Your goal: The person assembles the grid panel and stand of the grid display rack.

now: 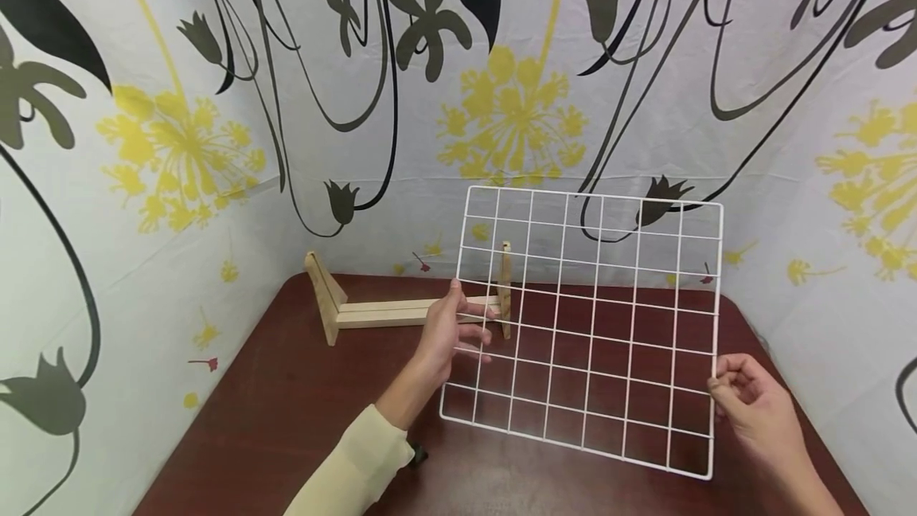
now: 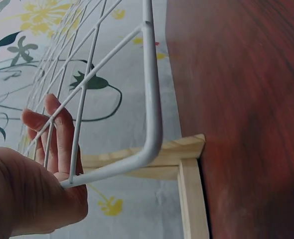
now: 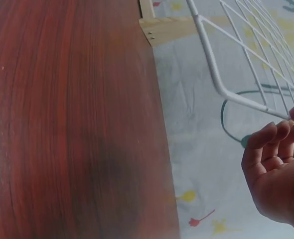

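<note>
A white rectangular wire grid (image 1: 591, 335), tilted above the dark-red wood-grain table (image 1: 272, 412), gripped by the loosely spread left hand (image 1: 446, 330) and fingertip-pinched by the right hand (image 1: 758, 403), could swing into the pale wooden frame (image 1: 387, 314) if that pinch slipped.

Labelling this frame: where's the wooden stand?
Head view, left of centre: the wooden stand sits near the far edge of the table, partly behind the wire grid.
</note>
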`<state>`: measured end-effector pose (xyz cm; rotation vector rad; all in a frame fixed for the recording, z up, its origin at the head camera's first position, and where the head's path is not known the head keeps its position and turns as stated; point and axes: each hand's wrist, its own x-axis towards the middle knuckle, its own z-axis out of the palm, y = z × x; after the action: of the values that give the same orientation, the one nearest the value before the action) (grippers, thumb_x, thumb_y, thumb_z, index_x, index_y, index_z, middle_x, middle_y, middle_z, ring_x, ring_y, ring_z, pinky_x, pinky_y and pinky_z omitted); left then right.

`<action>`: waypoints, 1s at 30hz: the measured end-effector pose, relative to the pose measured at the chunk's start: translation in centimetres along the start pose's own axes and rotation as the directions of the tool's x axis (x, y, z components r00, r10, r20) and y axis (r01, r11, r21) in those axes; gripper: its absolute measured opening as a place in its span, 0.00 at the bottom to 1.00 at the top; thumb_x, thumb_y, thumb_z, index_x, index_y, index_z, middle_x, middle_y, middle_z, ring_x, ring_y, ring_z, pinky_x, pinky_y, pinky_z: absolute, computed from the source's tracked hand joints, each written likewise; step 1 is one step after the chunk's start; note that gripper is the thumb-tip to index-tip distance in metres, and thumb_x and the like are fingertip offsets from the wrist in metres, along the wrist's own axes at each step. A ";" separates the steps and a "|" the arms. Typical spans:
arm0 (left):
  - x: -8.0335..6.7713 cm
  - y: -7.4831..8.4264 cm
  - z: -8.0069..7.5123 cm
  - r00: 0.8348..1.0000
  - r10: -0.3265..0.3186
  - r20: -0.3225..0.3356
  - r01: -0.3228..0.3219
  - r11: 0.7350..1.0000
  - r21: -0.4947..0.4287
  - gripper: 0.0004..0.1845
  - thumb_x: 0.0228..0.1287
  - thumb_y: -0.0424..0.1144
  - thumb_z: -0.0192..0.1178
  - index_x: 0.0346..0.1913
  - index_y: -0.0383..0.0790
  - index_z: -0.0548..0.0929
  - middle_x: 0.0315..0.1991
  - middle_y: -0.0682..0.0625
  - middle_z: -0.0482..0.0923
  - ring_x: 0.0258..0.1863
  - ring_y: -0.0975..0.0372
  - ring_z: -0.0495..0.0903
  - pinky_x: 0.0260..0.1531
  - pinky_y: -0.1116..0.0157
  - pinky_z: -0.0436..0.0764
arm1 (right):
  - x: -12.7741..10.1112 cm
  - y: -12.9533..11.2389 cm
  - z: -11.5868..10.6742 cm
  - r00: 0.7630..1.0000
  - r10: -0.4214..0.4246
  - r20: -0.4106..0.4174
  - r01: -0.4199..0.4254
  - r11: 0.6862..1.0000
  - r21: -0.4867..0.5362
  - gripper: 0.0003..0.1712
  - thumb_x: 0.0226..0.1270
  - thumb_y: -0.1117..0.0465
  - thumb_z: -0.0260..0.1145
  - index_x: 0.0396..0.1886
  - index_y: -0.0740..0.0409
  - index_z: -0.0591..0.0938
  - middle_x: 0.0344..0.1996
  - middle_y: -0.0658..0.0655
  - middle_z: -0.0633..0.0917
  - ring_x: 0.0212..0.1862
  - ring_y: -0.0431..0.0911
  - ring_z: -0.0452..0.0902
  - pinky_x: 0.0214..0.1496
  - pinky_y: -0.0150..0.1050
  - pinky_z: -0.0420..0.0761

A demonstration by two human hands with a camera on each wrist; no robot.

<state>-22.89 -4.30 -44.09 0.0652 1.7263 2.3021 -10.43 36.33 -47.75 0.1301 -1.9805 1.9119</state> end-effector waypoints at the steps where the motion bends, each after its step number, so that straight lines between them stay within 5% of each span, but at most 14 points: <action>1: 0.0 0.0 -0.2 1.000 0.001 0.000 -0.001 1.000 -0.004 0.31 0.83 0.67 0.38 0.32 0.44 0.67 0.44 0.39 0.88 0.22 0.56 0.83 0.26 0.42 0.89 | 0.0 -0.1 0.2 1.000 -0.011 -0.004 0.011 0.999 -0.032 0.15 0.72 0.82 0.58 0.42 0.58 0.76 0.25 0.42 0.78 0.22 0.37 0.72 0.21 0.38 0.68; 14: -0.6 -0.4 -1.6 0.996 0.069 -0.061 -0.072 0.997 -0.037 0.28 0.84 0.65 0.38 0.36 0.43 0.65 0.36 0.45 0.86 0.18 0.57 0.81 0.22 0.45 0.88 | 0.1 -0.3 2.8 0.998 -0.027 -0.061 0.024 0.999 -0.044 0.13 0.73 0.80 0.60 0.44 0.59 0.76 0.25 0.42 0.83 0.20 0.37 0.72 0.20 0.36 0.70; 23: -1.1 -0.4 -2.7 0.996 0.074 -0.045 -0.075 0.997 -0.021 0.40 0.84 0.66 0.37 0.63 0.30 0.77 0.34 0.49 0.85 0.18 0.59 0.81 0.22 0.47 0.88 | 0.0 0.3 4.0 0.994 0.012 -0.104 -0.015 0.999 -0.030 0.09 0.73 0.78 0.63 0.45 0.64 0.77 0.22 0.45 0.80 0.17 0.42 0.68 0.18 0.40 0.66; 30: -0.9 -0.2 -2.1 0.995 0.091 -0.029 -0.092 0.995 -0.039 0.40 0.83 0.68 0.37 0.54 0.32 0.82 0.33 0.49 0.86 0.18 0.60 0.81 0.21 0.51 0.88 | 0.2 0.4 4.0 0.985 0.021 -0.174 -0.018 1.000 0.021 0.09 0.73 0.78 0.62 0.46 0.63 0.78 0.20 0.47 0.79 0.16 0.43 0.66 0.18 0.42 0.62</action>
<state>-22.41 -6.43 -44.77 0.1080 1.7232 2.4129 -11.55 32.44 -48.07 -0.0501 -1.8545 1.8863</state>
